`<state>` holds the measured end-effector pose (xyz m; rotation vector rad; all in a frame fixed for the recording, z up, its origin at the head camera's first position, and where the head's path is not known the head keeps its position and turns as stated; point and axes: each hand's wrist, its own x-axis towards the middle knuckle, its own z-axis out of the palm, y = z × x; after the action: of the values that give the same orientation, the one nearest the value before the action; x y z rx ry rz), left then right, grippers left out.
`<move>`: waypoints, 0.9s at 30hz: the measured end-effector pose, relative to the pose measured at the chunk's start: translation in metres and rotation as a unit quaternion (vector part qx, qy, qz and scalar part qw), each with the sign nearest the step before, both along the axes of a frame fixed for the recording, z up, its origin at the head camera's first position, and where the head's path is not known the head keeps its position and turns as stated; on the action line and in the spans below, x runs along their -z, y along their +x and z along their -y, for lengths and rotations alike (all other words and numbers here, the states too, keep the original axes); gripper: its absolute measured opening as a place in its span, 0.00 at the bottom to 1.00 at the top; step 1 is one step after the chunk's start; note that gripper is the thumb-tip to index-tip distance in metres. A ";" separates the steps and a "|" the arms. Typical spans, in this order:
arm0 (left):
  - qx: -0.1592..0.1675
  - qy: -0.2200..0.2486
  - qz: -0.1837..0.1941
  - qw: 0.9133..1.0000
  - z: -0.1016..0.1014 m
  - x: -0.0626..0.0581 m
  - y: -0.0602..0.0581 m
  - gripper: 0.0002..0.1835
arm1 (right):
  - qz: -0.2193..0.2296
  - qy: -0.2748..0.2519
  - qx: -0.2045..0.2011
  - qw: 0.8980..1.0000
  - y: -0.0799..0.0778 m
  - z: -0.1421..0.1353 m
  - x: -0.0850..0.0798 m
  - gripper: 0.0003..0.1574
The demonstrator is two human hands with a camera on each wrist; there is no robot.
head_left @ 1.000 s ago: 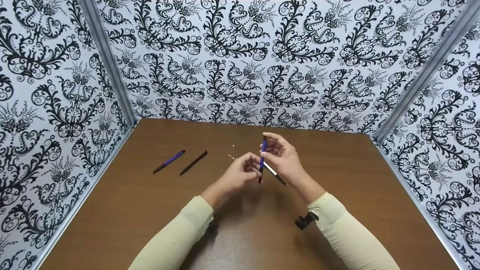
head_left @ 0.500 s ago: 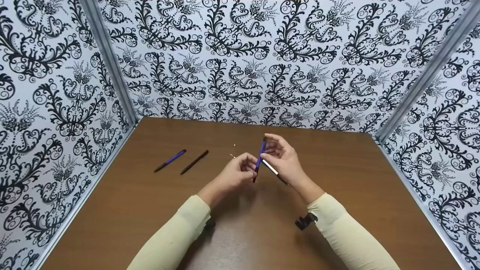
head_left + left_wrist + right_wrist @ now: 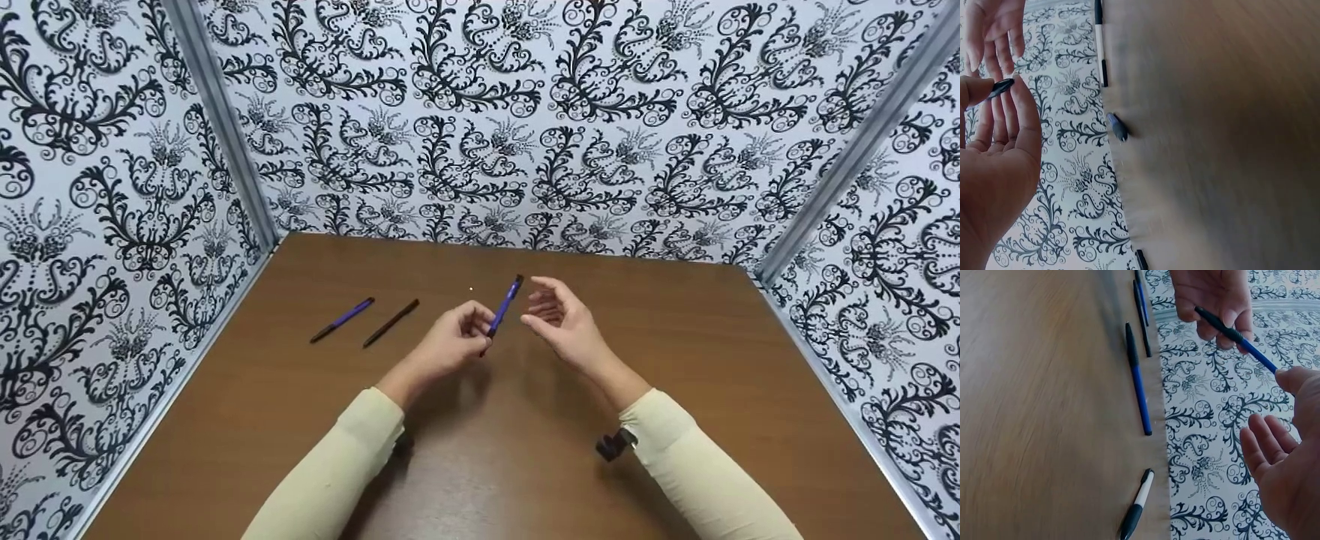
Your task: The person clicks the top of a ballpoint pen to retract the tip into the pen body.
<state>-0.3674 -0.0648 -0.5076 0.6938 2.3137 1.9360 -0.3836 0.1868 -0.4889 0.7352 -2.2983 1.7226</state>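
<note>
My left hand pinches a blue pen by its dark grip end, and the pen slants up and to the right above the table. Its dark tip shows between thumb and finger in the left wrist view. My right hand is just right of the pen's upper end, fingers loosely extended, apart from the pen in the head view. In the right wrist view another blue pen and a white pen with a black grip lie on the table; in the head view the hands seem to hide both.
On the left of the brown table lie a blue pen and a black pen, roughly parallel. Patterned panels enclose the back and sides.
My left hand has drawn the blue pen leftward and a little down, out of my right hand's fingers. The right hand has let go and stays nearly in place. The white pen has gone out of sight.
</note>
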 end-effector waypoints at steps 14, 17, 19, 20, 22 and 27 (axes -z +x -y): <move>-0.034 -0.077 -0.018 0.996 0.027 -0.001 -0.001 0.17 | -0.062 0.118 -0.025 0.991 -0.005 -0.012 0.014 0.38; -0.045 -0.105 -0.030 0.993 0.034 0.000 -0.003 0.18 | -0.084 0.141 -0.023 0.986 -0.007 -0.016 0.019 0.37; -0.052 -0.123 -0.035 0.990 0.039 0.001 -0.005 0.18 | -0.092 0.151 -0.021 0.984 -0.008 -0.019 0.021 0.37; -0.056 -0.131 -0.036 0.989 0.042 0.001 -0.006 0.18 | -0.095 0.155 -0.020 0.983 -0.008 -0.020 0.022 0.37; -0.062 -0.146 -0.034 0.987 0.047 0.002 -0.007 0.18 | -0.100 0.162 -0.018 0.982 -0.008 -0.022 0.024 0.37; -0.073 -0.180 -0.022 0.981 0.060 0.003 -0.007 0.15 | -0.096 0.171 -0.016 0.981 -0.008 -0.028 0.027 0.37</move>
<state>-0.3744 -0.1249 -0.5106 0.5485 2.7067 1.4933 -0.3919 0.2150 -0.5164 0.9553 -2.4800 1.2160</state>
